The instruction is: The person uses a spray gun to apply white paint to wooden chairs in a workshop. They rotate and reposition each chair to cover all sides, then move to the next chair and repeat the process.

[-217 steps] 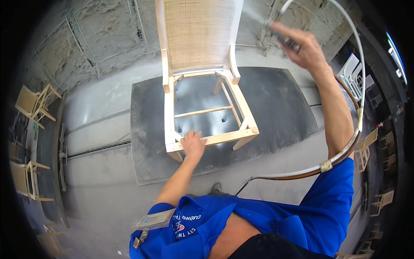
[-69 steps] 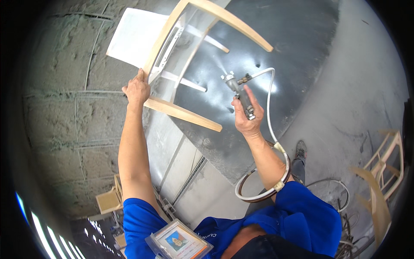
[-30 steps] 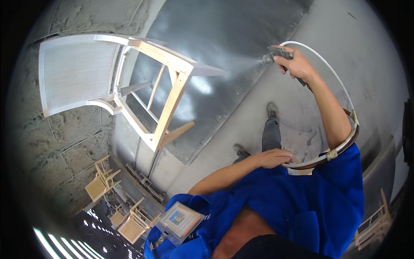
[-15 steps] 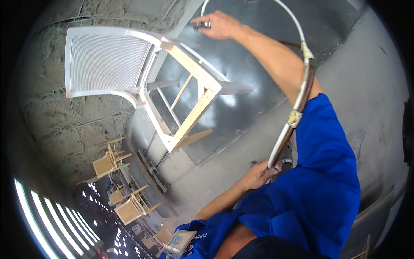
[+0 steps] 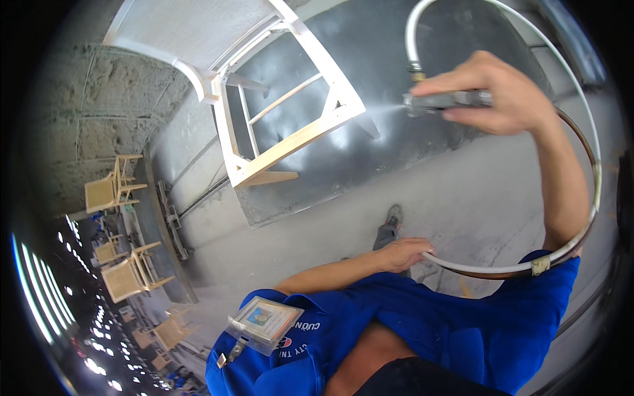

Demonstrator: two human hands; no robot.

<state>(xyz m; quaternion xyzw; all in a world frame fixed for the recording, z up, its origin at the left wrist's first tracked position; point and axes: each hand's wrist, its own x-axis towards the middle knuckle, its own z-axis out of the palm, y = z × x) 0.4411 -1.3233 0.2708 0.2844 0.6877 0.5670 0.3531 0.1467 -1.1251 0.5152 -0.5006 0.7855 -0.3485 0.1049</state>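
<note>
A spray gun [image 5: 456, 100] is gripped in my right hand [image 5: 512, 96], its nozzle facing left toward a chair frame [image 5: 294, 146]. Pale mist leaves the nozzle and reaches the chair's near right corner. White coats part of this frame, while the front rail still shows bare light wood. The seat opening has no panel, and the whitish woven backrest [image 5: 191, 33] runs off the top edge. Lower down, my left hand [image 5: 403, 254] is closed around the white and brown hoses [image 5: 475, 269], which loop past my right elbow; the white one curves up to the gun.
Beneath the chair lies a dark, glossy sheet [image 5: 310, 198] on the grey floor. A rough, overspray-covered wall [image 5: 125, 99] stands at left. Several light-wood chairs [image 5: 125, 280] are lined up beyond a long rail [image 5: 158, 224]. My shoe [image 5: 394, 215] is near the left hand.
My right hand has swung right with the spray gun, and mist now shows at its nozzle. The view has shifted, placing the chair higher and farther left. My left hand keeps the hoses.
</note>
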